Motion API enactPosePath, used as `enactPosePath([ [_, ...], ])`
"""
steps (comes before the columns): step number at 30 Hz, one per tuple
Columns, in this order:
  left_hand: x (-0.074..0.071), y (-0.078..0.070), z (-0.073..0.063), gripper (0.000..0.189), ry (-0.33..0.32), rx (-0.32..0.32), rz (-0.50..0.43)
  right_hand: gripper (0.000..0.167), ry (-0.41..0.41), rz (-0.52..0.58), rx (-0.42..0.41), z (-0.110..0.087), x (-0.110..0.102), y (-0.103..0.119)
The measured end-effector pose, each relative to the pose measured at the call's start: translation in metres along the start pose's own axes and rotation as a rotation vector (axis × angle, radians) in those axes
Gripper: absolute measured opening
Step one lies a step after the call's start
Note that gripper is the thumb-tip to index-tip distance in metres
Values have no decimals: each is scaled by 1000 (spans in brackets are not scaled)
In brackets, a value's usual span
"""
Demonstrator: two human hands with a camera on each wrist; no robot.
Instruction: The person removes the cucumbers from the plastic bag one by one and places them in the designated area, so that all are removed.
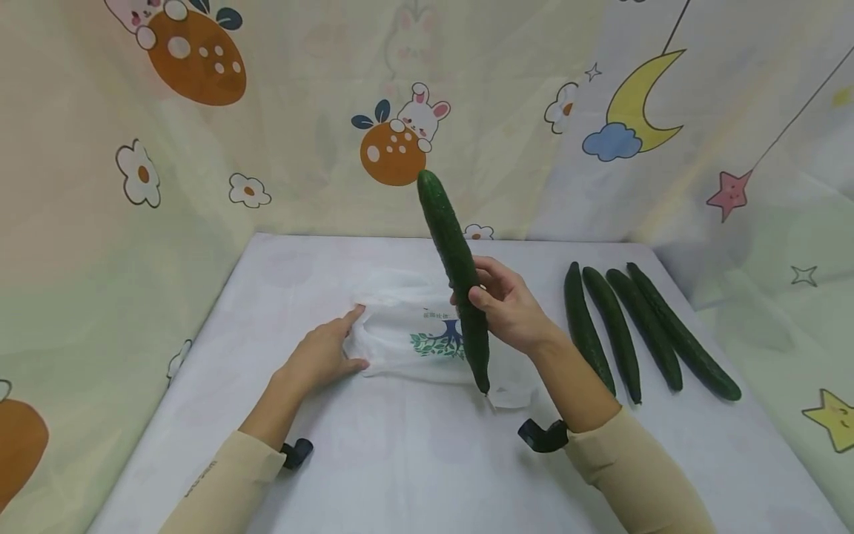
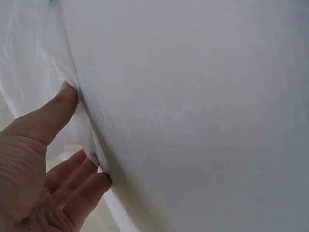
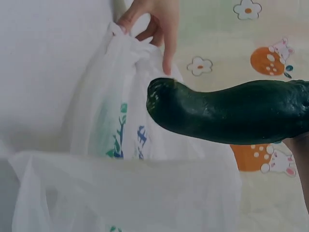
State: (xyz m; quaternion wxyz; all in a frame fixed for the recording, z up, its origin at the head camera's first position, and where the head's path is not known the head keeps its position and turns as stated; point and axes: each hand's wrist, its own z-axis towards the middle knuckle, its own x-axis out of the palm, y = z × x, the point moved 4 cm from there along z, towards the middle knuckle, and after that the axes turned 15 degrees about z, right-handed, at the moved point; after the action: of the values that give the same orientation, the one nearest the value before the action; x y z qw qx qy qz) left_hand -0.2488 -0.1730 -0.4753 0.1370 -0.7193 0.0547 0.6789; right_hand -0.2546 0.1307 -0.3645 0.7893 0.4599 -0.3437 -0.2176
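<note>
My right hand (image 1: 503, 304) grips a long green cucumber (image 1: 454, 252) around its middle and holds it tilted above a white plastic bag (image 1: 387, 337). In the right wrist view the cucumber (image 3: 217, 111) crosses in front of the bag (image 3: 130, 96), near its wide end. Against the bag's left end rests my left hand (image 1: 323, 352), thumb and fingers spread apart. The left wrist view shows that hand (image 2: 53, 164) with its thumb touching the thin plastic (image 2: 38, 58). The bag lies flat and bears a green and blue tree print, partly hidden behind the cucumber.
Several more cucumbers (image 1: 643, 330) lie side by side on the right of the white table (image 1: 400, 460), beyond my right forearm. A patterned cloth (image 1: 300, 133) hangs behind the table and at its sides. Small black devices (image 1: 543, 436) sit at both wrists.
</note>
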Motion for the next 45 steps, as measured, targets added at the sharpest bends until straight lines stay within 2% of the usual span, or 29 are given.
enactPosePath([
  [6, 3, -3, 2, 107, 14, 1, -9, 39, -99, 47, -10, -17, -22, 16],
  [16, 0, 1, 2, 106, 22, 5, -28, 41, -256, -60, -16, -35, -58, 35],
  [22, -1, 0, 2, 106, 25, 12, -38, 40, -331, -60, -29, -50, -78, 43],
  [34, -1, 0, 0, 106, 14, 20, -36, 48, -599, -185, 123, -78, -117, 25],
  [39, -1, 1, 1, 106, 15, 17, -31, 53, -655, -222, 158, -86, -130, 22],
  [45, -1, 1, 1, 106, 11, 18, -33, 67, -700, -308, 236, -92, -140, 18],
])
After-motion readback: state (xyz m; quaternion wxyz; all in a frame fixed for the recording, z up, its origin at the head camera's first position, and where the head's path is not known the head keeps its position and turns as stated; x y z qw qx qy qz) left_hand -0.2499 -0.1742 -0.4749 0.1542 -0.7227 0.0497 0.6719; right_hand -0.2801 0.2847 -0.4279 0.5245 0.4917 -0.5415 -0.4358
